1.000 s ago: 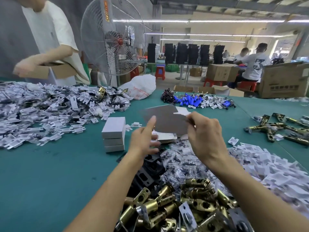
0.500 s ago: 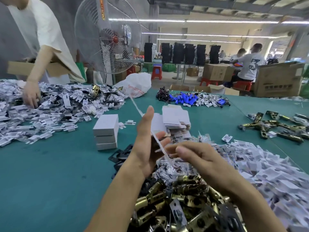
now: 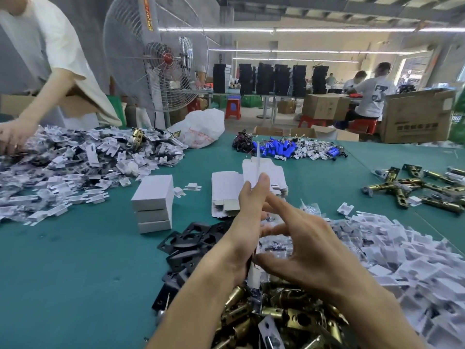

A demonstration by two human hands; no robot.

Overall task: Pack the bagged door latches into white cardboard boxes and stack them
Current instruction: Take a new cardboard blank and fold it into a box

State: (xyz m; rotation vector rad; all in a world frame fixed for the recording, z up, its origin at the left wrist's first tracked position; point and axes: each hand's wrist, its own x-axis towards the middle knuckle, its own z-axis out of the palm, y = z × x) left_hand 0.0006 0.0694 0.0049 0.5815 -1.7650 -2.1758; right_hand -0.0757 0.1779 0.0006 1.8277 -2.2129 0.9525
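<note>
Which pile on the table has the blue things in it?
The far pile across the table, just right of the white plastic bag. It alone holds bright blue pieces; nothing else heaped on the table shows any blue.

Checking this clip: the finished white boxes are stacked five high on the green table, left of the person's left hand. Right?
No. The head view shows the stack of white boxes three high, not five; it does stand on the green table, left of the left hand.
</note>
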